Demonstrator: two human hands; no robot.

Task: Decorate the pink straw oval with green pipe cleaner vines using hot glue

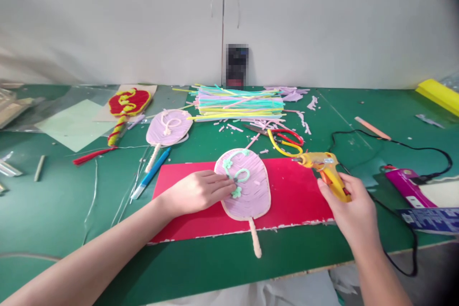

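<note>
A lilac round fan (256, 201) with a cream rim and cream handle lies on a red board (294, 191). On its face is a mint-green pipe-cleaner decoration (236, 193) of curls and small flowers. My left hand (201, 192) reaches in from the left, its fingers together and pressed down on that decoration; the thumb is hidden. In my right hand (353, 205) is a yellow hot glue gun (328, 169), gripped by its handle over the board's right end. Its nozzle points left, apart from the fan.
Behind the board lie scissors (287, 141) and a bundle of coloured pipe cleaners (240, 103) among lilac scraps. Left are another lilac fan (172, 129), a red-and-yellow fan (129, 105) and a blue pen (152, 172). A black cord (416, 148) and purple power strip (407, 186) lie right.
</note>
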